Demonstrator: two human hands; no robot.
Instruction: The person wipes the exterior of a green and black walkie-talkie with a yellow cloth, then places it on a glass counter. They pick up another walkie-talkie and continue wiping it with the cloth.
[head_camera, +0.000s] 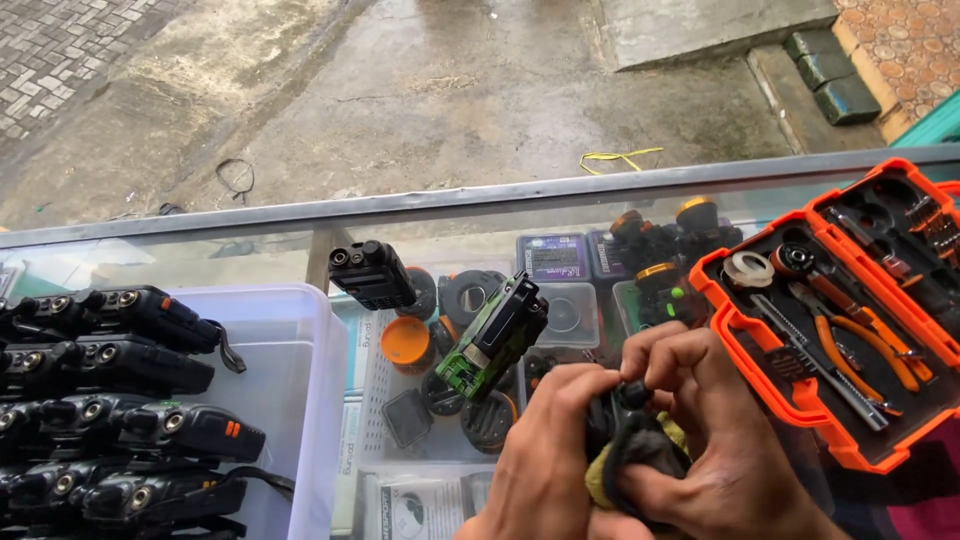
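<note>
Both hands meet at the bottom centre over a glass counter. My left hand (545, 460) and my right hand (715, 440) together grip a small black part (632, 395) wrapped in a dirty yellowish cloth (625, 465). The fingers of both hands are curled tight around it. Just left of the hands lies an opened radio body with a green circuit board (492, 338). A black radio housing (372, 275) rests farther back on the glass.
An open orange tool case (830, 420) with pliers, a cutter and bits sits at the right. A clear plastic bin (300, 330) at the left carries several black handheld radios (120, 400). Small boxes and parts show under the glass. Wet concrete lies beyond the counter edge.
</note>
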